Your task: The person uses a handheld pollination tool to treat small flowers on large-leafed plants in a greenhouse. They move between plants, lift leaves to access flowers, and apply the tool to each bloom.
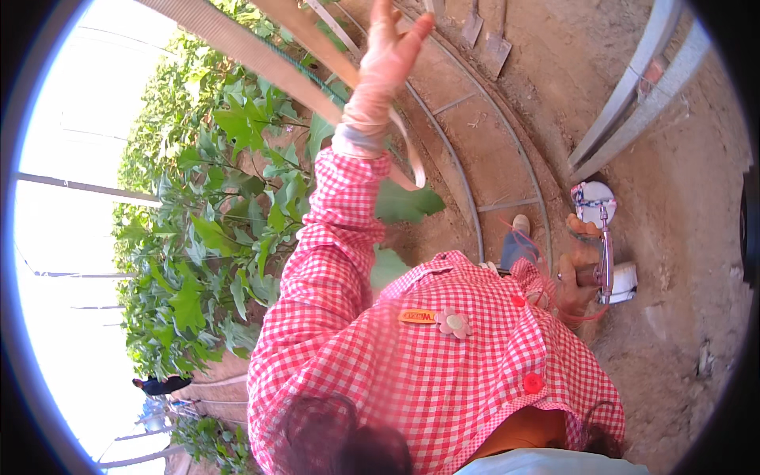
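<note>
My left hand point(395, 50), in a thin glove wrinkled at the wrist, reaches to the top edge, where its fingertips are cut off. Its thumb stands apart and nothing shows in its palm. A pale ribbed strap point(255, 59) runs close to my left wrist, and a loose strap end point(418, 169) hangs beside that forearm. At the right, my right hand point(579, 267) grips a shiny metal tool point(605, 255) with a crossways handle. A white round piece point(597, 196) with a patterned band sits at one end, another white piece point(623, 282) at the other. Thin pink string point(549, 297) trails around this hand.
Broad-leaved green plants point(237, 196) fill the left side. Curved metal rails with crossbars point(504, 205) lie over the soil. Two shovels point(497, 50) lie near the top. Metal posts point(638, 95) rise at upper right. A distant person point(160, 386) is at lower left.
</note>
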A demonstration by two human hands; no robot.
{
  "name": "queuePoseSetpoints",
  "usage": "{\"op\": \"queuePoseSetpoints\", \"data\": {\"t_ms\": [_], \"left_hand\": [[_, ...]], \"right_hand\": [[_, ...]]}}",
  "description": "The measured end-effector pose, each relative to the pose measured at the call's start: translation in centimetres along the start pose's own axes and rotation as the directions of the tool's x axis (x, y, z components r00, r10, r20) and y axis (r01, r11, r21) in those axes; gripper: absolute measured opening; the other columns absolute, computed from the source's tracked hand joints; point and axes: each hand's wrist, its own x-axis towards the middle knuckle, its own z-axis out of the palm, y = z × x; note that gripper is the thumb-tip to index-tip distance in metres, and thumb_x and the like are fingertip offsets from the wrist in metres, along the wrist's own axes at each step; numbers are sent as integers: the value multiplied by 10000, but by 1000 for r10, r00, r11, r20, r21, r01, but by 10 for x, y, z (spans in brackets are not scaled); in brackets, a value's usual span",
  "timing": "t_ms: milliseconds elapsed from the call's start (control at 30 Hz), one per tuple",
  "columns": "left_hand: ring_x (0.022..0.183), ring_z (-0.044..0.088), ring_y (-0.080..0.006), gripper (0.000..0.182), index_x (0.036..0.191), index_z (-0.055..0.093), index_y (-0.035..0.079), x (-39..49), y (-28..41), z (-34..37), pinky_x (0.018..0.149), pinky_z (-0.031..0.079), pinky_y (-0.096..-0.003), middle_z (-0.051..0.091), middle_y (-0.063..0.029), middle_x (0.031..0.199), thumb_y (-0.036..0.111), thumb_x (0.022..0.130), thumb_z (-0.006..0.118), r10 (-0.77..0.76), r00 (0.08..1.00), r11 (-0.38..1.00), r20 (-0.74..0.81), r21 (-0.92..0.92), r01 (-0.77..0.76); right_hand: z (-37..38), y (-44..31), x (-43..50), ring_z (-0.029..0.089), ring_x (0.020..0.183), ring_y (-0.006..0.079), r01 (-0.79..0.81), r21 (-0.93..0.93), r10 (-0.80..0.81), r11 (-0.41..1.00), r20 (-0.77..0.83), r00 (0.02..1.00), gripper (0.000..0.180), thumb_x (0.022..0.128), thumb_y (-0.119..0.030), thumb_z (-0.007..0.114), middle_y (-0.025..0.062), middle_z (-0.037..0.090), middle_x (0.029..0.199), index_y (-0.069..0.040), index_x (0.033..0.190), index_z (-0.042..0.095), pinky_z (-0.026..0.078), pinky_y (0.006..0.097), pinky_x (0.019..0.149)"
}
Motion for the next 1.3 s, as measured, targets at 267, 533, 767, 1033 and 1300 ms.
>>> {"op": "queuePoseSetpoints", "data": {"t_ms": [267, 533, 767, 1033, 1300], "left_hand": [[1357, 426, -277, 755, 1543, 228, 77, 43, -96, -114, 1032, 467, -409, 238, -192, 1576, 293, 958, 654, -188, 820, 982, -541, -119, 146], [1302, 467, -238, 617, 1471, 365, 38, 5, -139, -178, 1012, 446, -369, 404, -140, 1481, 329, 987, 612, -282, 519, 904, -807, -42, 426], [1098, 582, -140, 426, 1320, 554, 8, 94, -265, -181, 951, 446, -273, 629, -66, 1227, 247, 978, 642, -493, 382, 812, -782, -254, 526], [1054, 609, -135, 382, 1277, 589, -16, 223, -334, -228, 929, 472, -275, 668, -74, 1173, 199, 967, 647, -519, 450, 751, -727, -136, 646], [1048, 617, -198, 482, 1316, 592, 45, 302, -462, -233, 920, 489, -331, 666, -98, 1209, 326, 933, 676, -632, 393, 672, -667, -220, 707]], "right_hand": [[-11, 58, 227, 453, 1348, 356, 0, 69, -19, 998, 268, 963, 680, 792, 177, 516, 235, 500, 1370, 59, 1441, 350, 301, 501, 1165], [115, 137, 407, 455, 1357, 323, -108, 262, -46, 959, 522, 852, 695, 803, 192, 520, 216, 494, 1395, 56, 1458, 335, 299, 468, 1166], [255, 202, 568, 477, 1334, 336, -205, 209, 45, 956, 588, 808, 671, 819, 176, 526, 232, 519, 1353, 70, 1452, 329, 336, 464, 1150], [428, 244, 700, 486, 1324, 348, -237, 244, -22, 940, 740, 673, 675, 826, 168, 534, 238, 523, 1342, 70, 1455, 308, 370, 449, 1129], [601, 321, 798, 502, 1313, 341, -291, 201, -56, 936, 896, 440, 663, 796, 188, 552, 210, 546, 1321, 82, 1426, 374, 340, 478, 1138]]}}
